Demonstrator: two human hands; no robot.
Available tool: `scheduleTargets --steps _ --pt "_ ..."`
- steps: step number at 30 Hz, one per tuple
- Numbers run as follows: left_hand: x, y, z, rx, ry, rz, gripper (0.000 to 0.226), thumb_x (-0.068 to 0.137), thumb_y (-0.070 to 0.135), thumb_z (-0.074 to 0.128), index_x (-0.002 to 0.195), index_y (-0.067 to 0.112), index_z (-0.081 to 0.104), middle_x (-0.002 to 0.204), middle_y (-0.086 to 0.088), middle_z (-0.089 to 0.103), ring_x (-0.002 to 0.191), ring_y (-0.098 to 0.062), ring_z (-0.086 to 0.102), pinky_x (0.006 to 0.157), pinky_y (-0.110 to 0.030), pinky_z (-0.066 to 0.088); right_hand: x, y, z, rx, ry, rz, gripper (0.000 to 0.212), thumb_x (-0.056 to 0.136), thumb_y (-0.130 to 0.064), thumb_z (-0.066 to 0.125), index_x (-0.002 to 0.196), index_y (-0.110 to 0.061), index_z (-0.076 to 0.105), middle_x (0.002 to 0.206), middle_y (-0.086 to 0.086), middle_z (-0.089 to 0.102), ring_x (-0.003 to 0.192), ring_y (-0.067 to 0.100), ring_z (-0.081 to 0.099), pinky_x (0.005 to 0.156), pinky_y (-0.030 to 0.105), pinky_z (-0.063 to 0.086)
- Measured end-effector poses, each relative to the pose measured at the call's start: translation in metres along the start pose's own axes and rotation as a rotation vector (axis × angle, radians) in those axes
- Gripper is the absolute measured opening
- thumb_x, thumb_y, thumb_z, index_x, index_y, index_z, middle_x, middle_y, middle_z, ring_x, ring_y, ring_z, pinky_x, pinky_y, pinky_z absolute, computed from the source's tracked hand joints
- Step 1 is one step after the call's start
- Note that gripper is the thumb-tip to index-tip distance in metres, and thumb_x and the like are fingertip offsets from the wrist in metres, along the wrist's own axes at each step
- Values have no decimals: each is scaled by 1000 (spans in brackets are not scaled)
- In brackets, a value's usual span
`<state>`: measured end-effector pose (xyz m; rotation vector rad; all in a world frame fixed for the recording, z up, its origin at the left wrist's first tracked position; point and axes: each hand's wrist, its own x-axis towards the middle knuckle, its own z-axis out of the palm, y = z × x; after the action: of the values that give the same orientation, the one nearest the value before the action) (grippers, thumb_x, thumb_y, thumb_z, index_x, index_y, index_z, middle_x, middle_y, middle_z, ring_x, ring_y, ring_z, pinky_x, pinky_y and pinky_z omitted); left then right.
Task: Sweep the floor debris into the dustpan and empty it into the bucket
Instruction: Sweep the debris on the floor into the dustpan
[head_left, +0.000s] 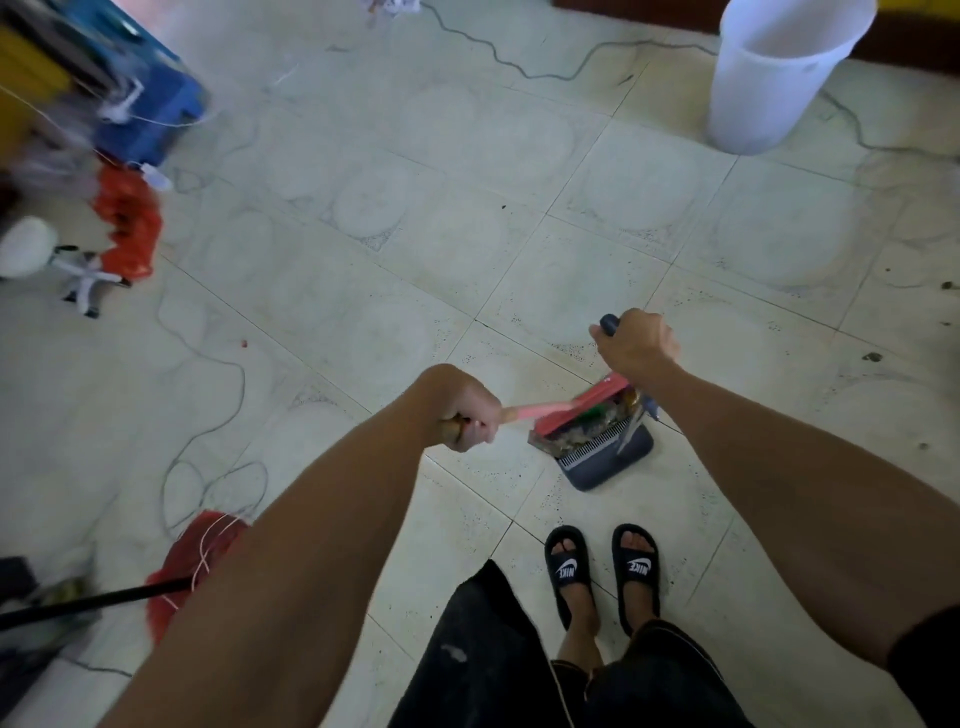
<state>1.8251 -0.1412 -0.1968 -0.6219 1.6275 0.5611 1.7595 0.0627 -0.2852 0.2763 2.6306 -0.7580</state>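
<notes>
My left hand (462, 410) is shut on the handle of a pink broom (576, 408), whose head rests at the mouth of a dark grey dustpan (610, 462) on the tiled floor. Colourful debris (587, 434) lies piled in the pan against the broom head. My right hand (636, 345) grips the top of the dustpan's upright handle. A white bucket (779, 73) stands empty-looking at the far right, well beyond the dustpan. A few dark specks (872, 357) dot the tiles to the right.
My feet in black slides (602, 571) stand just behind the dustpan. Thin cables (208, 431) snake over the floor at left and near the bucket. A blue box (150, 104), red net bags (130, 223) and a small white fan (31, 249) crowd the left side.
</notes>
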Motion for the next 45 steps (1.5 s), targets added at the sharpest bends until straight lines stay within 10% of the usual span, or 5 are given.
scheduleTargets --steps 3,17,24,28,45 --pt "-1 -1 -16 -16 26 15 29 93 -2 37 109 19 49 38 4 36 26 -3 30 27 -13 27 -7 5 -1 -14 29 32 40 95 -37 52 65 -9 51 56 0 43 41 11 40 35 17 27" --pt "-1 113 -35 213 309 72 19 96 8 41 79 5 46 40 -1 33 23 -6 28 30 -7 24 -29 65 -30 194 98 333 36 94 -38 49 88 -5 61 74 11 57 65 26 58 56 29 47" --pt "28 183 -13 557 456 395 39 94 6 35 130 9 51 121 -22 62 47 -15 36 45 -25 30 -37 65 -23 348 160 504 36 93 -39 50 90 -5 61 82 12 63 71 27 62 64 32 53" --pt "51 219 -16 787 512 477 37 94 10 45 128 0 53 72 -10 53 46 -16 41 41 -25 33 -41 61 -16 467 305 688 30 91 -38 52 81 -10 56 71 6 59 68 27 62 65 34 54" --pt "110 205 22 928 233 367 50 98 15 45 147 21 34 105 -3 65 42 -9 31 26 -9 27 -12 68 -14 607 561 940 33 93 -43 51 85 -12 59 70 3 59 57 17 59 47 25 45"
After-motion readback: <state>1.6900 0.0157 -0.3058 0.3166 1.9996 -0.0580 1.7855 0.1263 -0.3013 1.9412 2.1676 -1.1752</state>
